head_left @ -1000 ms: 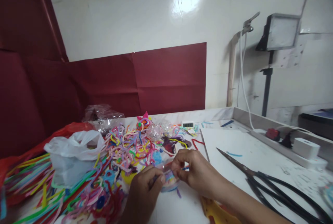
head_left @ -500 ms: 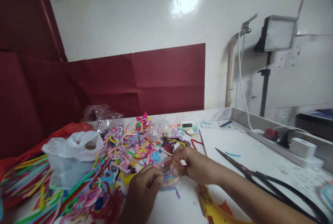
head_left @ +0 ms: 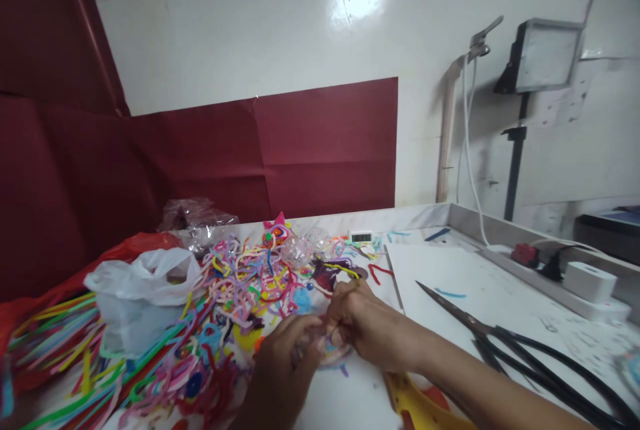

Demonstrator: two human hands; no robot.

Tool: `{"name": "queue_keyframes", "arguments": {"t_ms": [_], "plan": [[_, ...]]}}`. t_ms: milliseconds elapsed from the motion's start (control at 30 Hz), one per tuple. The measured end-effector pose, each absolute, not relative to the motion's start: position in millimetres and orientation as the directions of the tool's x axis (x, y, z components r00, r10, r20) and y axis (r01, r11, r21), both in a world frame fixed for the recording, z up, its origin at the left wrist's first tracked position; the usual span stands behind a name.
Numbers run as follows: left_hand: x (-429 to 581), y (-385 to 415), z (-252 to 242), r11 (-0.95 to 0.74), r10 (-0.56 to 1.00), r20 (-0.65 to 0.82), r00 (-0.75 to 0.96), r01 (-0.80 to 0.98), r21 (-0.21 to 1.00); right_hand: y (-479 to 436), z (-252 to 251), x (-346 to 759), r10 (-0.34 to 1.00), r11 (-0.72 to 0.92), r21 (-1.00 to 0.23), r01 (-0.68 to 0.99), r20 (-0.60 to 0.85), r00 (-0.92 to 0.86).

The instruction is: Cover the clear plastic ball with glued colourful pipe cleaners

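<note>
White surface (head_left: 345,405): hands (head_left: 370,325) now closer together.

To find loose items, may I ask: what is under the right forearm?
Beneath the right forearm, part of a yellow object shows, with an orange-red patch beside it. Whatever the forearm covers cannot be seen.

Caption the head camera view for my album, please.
Left hand and right hand hold a small colorful piece between tangled fuzzy stems and black-handled scissors.

A rounded, pastel-coloured craft piece (head_left: 334,354) is sitting between the left hand (head_left: 287,358) and right hand (head_left: 369,323), mostly hidden, while a purple strand (head_left: 345,371) is poking out below it.
</note>
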State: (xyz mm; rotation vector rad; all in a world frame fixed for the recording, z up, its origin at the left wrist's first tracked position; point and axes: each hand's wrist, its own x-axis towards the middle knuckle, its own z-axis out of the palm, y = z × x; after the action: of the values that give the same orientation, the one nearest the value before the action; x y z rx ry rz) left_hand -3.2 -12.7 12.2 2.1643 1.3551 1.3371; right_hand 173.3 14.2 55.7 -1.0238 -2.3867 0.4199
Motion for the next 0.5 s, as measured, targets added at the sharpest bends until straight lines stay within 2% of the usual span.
{"name": "queue_keyframes", "arguments": {"t_ms": [100, 300, 500], "plan": [[-5.1, -11.6, 12.2, -0.554, 0.811, 0.534, 0.239, 0.609, 0.568, 12.7, 54.5, 169.9, 0.731, 0.677, -0.449, 0.583, 0.320, -0.602], [-8.5, -13.2, 22.7, -0.492, 0.851, 0.489, 0.190, 0.613, 0.618, 16.2, 53.8, 172.8, 0.762, 0.640, -0.491, 0.591, 0.310, -0.568], [-15.3, -9.7, 19.7, -0.615, 0.757, 0.596, 0.268, 0.600, 0.511, 19.8, 52.9, 184.6, 0.773, 0.620, -0.557, 0.553, 0.313, -0.552]]}}
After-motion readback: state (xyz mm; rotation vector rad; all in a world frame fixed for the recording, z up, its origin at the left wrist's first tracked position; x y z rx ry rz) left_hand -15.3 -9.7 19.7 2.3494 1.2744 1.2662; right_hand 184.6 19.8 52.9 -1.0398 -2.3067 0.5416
